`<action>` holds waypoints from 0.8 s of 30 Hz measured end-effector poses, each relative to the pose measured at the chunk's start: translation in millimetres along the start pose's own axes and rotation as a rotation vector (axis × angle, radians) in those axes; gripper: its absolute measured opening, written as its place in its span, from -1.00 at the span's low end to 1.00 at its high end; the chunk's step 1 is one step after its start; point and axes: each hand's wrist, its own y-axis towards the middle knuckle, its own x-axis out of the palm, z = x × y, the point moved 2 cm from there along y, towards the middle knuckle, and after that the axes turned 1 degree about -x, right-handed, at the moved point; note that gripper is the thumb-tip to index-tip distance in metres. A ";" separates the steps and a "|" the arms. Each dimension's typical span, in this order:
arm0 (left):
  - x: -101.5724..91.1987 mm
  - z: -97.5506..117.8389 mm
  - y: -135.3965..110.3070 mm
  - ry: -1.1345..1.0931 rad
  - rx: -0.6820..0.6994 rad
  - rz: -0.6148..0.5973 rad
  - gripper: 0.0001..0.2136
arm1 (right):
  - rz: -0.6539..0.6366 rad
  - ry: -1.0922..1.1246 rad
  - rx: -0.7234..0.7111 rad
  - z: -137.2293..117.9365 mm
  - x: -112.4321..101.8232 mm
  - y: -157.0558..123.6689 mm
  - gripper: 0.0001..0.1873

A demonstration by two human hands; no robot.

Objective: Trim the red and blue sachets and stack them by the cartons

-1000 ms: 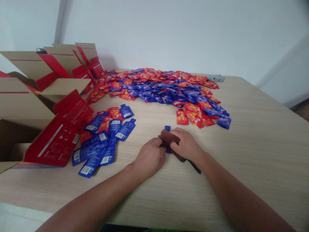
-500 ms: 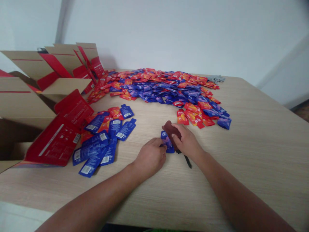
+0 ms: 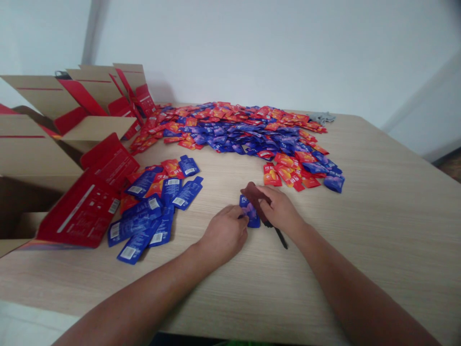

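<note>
Wooden counter [image 3: 378, 202] carries open cardboard boxes [image 3: 36, 154] at the left edge. A wide heap of red and blue sachets [image 3: 245, 132] lies at the far side, and a smaller blue stack [image 3: 154, 206] lies near the boxes. At centre, the left hand [image 3: 223, 235] has its fingers pinched on a blue sachet [image 3: 248, 211] lying flat on the counter. The right hand [image 3: 281, 211] has its fingers closed around a brown pad [image 3: 254, 191], which is pressed onto that sachet.

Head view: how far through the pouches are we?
Looks done: a small batch of mostly blue pouches lies label-side up by the red-flapped cartons. In hand: the left hand pins one blue pouch to the table; the right hand presses a brown cloth on it. Left: the red-and-blue heap behind, far larger. Likely early on.
</note>
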 end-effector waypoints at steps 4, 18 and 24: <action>1.4 -1.6 -0.8 -0.008 -0.003 -0.001 -0.78 | 0.019 -0.046 0.058 6.1 0.0 0.3 -0.49; 1.7 -0.1 0.6 0.017 -0.050 -0.046 -0.83 | -0.125 0.085 -0.063 -31.6 -5.0 -3.5 -0.53; -1.0 0.1 0.4 -0.003 -0.014 -0.012 -0.80 | -0.038 0.033 0.018 -8.9 -0.7 -0.6 -0.50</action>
